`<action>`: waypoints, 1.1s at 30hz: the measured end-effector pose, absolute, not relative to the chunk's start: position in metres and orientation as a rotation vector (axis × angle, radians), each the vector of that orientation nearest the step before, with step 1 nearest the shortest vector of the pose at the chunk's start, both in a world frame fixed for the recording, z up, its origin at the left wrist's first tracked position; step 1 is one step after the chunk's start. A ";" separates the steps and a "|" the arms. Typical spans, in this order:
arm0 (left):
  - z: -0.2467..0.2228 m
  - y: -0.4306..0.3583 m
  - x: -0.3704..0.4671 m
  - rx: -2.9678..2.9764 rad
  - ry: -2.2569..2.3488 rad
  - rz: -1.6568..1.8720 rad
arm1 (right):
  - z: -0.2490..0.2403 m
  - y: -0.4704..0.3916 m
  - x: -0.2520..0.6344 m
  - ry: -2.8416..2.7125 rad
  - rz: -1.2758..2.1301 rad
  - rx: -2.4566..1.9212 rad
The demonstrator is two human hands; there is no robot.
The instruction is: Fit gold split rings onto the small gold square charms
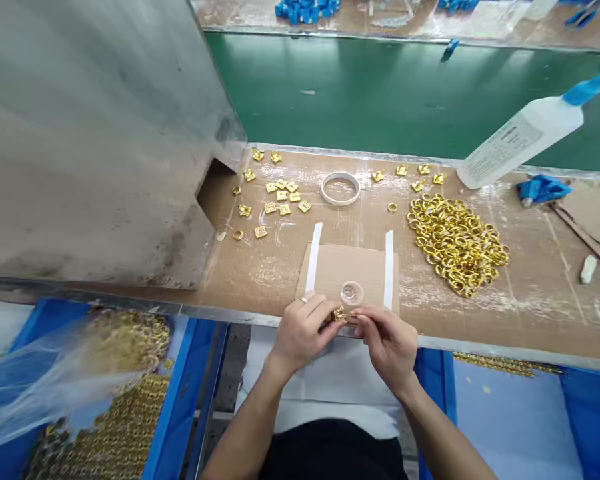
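My left hand (307,328) pinches a small gold-coloured metal piece (339,313) at the table's front edge. My right hand (391,340) is closed on a thin stick-like tool (351,315), whose tip meets the gold piece; its exact kind is too small to tell. Just beyond my fingers sits a small round clear dish (351,293) on a cardboard sheet (353,263), held down by two white tape strips. To the right lies a heap of gold rings (455,240). Several square gold pieces (282,196) are spread out on the left.
A tape roll (341,189) lies behind the cardboard. A white bottle with blue nozzle (523,141) leans at the back right, near a blue bundle (545,189). A large metal housing (90,133) stands left. Blue bins (180,393) with gold parts flank my lap.
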State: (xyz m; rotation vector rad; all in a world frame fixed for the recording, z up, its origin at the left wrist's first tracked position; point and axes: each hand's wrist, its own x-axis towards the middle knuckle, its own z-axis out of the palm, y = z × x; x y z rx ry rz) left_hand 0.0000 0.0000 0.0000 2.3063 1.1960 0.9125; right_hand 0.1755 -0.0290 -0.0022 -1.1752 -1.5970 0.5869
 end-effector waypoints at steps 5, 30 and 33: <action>0.001 0.000 0.001 2.306 1.198 0.918 | -0.002 -0.029 0.176 -1.595 0.592 -1.170; 0.001 0.000 0.001 2.313 1.193 0.950 | -0.004 -0.030 0.179 -1.604 0.591 -1.186; 0.001 0.000 0.001 2.313 1.194 0.953 | -0.004 -0.030 0.179 -1.608 0.583 -1.187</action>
